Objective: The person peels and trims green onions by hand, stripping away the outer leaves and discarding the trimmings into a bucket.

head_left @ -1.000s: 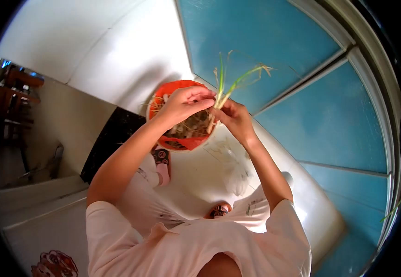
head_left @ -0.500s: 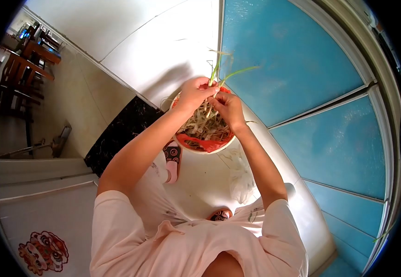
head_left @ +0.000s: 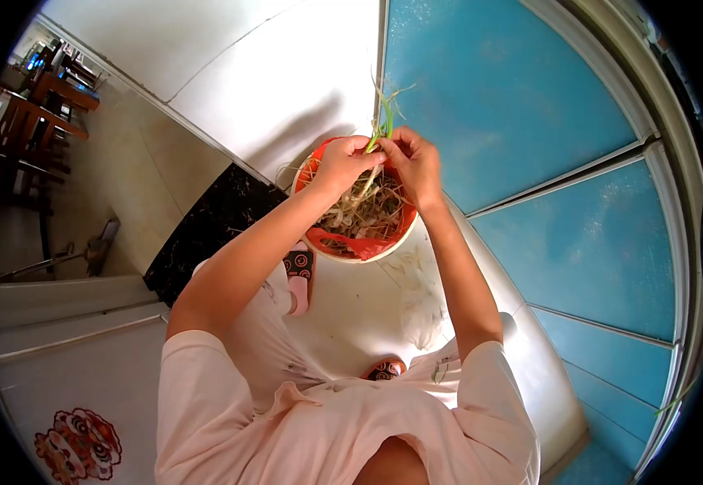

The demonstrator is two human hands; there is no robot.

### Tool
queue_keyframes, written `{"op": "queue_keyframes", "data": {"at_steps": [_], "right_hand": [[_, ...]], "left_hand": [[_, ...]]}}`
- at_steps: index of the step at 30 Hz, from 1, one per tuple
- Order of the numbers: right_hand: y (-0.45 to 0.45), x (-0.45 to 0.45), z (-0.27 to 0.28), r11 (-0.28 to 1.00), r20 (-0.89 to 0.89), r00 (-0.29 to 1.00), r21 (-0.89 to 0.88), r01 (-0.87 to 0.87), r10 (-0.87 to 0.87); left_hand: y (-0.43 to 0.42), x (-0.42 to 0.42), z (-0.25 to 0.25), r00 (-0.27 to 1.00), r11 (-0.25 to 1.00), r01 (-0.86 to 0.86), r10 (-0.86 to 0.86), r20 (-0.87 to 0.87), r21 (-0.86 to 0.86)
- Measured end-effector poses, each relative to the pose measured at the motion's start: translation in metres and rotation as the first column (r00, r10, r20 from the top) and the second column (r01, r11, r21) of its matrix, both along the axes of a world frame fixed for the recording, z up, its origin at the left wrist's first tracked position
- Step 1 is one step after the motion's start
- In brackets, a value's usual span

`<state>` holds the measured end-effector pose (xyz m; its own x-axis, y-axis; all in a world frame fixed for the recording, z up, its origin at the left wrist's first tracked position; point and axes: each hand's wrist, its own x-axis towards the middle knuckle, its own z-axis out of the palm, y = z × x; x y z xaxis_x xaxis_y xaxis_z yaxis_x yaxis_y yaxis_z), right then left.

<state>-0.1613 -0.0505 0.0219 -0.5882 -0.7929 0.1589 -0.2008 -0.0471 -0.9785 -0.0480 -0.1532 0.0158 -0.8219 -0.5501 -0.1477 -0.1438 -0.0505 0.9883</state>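
Note:
Over a round bucket (head_left: 401, 243) lined with a red plastic bag (head_left: 361, 247), my two hands meet at a green onion (head_left: 388, 113). Its green leaves point up and away, and its pale stem slants down toward the bucket. My left hand (head_left: 346, 166) pinches the stalk from the left between thumb and fingers. From the right, my right hand (head_left: 416, 168) has its thumb and fingers closed on the same plant, close to the left fingertips. Dry peelings and straw-like scraps (head_left: 367, 212) fill much of the bucket.
Blue cabinet doors (head_left: 505, 89) rise on the right, with a white wall (head_left: 287, 73) ahead. A clear plastic bag (head_left: 422, 311) lies on the floor beside the bucket. Left are a black stone threshold (head_left: 206, 218), a long-handled broom (head_left: 97, 246) and wooden chairs (head_left: 32, 133).
My right hand has risen and turned from below the stalk to beside its upper part. The leaves now stand closer together. My left hand stays nearly in place.

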Motion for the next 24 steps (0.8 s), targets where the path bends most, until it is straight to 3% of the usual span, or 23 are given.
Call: {"op": "queue_keyframes", "data": {"at_steps": [6, 9, 12, 16, 19, 22, 24], "right_hand": [[-0.002, 0.001, -0.019, 0.977, 0.261, 0.965, -0.202, 0.062, -0.007], [0.001, 0.002, -0.018, 0.976, 0.289, 0.956, -0.192, 0.101, -0.043], [0.001, 0.006, -0.018, 0.971, 0.25, 0.964, -0.193, 0.141, -0.091], [0.004, 0.001, -0.02, 0.926, 0.301, 0.939, -0.278, 0.256, -0.169], [0.009, -0.011, -0.018, 0.912, 0.28, 0.938, -0.295, 0.286, -0.204], [0.015, -0.022, -0.016, 0.888, 0.264, 0.923, -0.294, 0.354, -0.28], [0.02, -0.035, -0.011, 0.852, 0.268, 0.908, -0.335, 0.402, -0.323]], "left_hand": [[0.0, -0.001, 0.001, 0.999, 0.961, 0.01, 0.003, -0.046, 0.278], [0.0, -0.003, 0.0, 1.0, 0.976, 0.005, -0.001, -0.018, 0.219], [-0.001, -0.004, -0.001, 0.999, 0.958, -0.042, 0.048, -0.017, 0.283], [0.003, -0.002, 0.002, 0.974, 0.92, -0.228, 0.22, 0.061, 0.318], [-0.005, 0.0, -0.016, 0.986, 0.943, -0.163, 0.169, 0.005, 0.291], [-0.021, 0.005, -0.029, 0.975, 0.992, -0.117, 0.105, 0.196, 0.048], [-0.028, 0.011, -0.037, 0.966, 0.991, -0.124, 0.132, 0.224, -0.048]]}}
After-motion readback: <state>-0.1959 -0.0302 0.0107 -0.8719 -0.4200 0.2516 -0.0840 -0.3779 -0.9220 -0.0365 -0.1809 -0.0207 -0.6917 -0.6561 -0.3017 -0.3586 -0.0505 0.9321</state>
